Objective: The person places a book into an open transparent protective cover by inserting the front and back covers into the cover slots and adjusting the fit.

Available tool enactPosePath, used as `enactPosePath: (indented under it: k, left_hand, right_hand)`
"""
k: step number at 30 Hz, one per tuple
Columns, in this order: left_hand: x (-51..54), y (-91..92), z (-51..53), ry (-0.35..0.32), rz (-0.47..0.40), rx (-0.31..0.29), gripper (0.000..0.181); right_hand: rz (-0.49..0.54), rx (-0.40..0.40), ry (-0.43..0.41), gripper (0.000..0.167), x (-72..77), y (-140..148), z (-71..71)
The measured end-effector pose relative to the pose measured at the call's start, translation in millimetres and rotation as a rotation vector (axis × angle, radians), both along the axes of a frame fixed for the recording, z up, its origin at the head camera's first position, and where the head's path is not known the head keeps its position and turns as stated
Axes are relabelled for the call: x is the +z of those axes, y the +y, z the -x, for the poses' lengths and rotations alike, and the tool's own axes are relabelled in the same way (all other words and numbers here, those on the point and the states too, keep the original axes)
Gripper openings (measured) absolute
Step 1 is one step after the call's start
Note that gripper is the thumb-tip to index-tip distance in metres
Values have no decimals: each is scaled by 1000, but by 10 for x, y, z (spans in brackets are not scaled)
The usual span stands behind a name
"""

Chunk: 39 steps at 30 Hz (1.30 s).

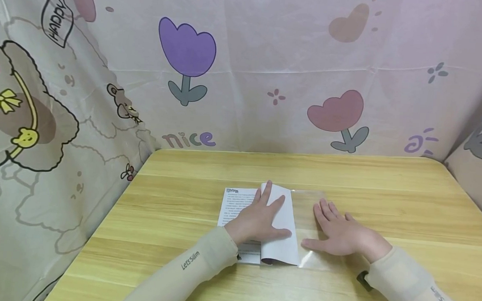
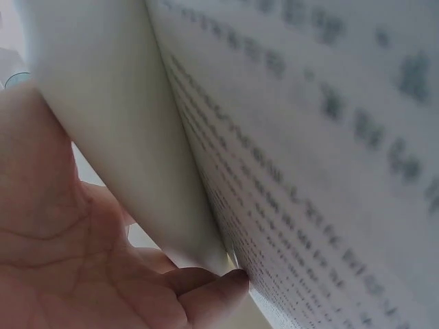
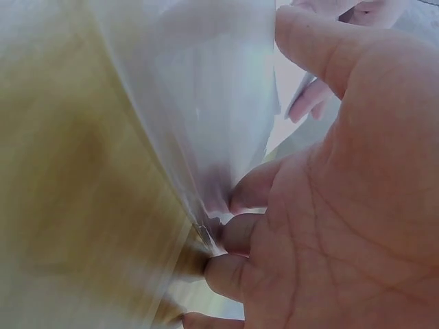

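Observation:
A book lies open on the table, its printed page (image 1: 234, 202) on the left. Over part of it folds a blank white sheet (image 1: 281, 250), apparently the cover or a leaf, curling up at the near edge. My left hand (image 1: 255, 221) rests on that sheet with fingers spread. Beyond the sheet's right edge extends a clear plastic film (image 1: 307, 200), which my right hand (image 1: 340, 233) presses with straight fingers. In the left wrist view, rows of print (image 2: 288, 171) stand beside the bowed blank sheet (image 2: 103, 116). The film (image 3: 212, 89) shows close up in the right wrist view.
The wooden table (image 1: 160, 201) spreads around the book. Behind it hangs a patterned cloth (image 1: 255, 42), and another cloth wall (image 1: 74, 137) stands at the left. A small black object (image 1: 364, 280) sits at the right wrist.

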<state>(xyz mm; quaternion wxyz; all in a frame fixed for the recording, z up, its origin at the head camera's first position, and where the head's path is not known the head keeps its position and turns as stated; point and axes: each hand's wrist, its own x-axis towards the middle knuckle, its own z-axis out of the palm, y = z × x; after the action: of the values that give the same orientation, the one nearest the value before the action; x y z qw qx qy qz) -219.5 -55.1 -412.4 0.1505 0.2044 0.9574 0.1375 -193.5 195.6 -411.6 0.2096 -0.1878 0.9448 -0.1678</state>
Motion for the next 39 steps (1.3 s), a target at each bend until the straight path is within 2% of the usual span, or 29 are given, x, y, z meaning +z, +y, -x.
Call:
enactPosePath:
  k: [17, 27, 39]
  left_hand:
    - [-7, 31, 10, 4, 63, 3, 97]
    - [-11, 58, 17, -3, 57, -13, 96]
    - [11, 128, 5, -3, 66, 8, 96]
  right_hand:
    - [6, -9, 15, 109, -34, -7, 8]
    - [-5, -4, 39, 114, -43, -16, -12]
    - [-27, -7, 54, 116, -35, -29, -18]
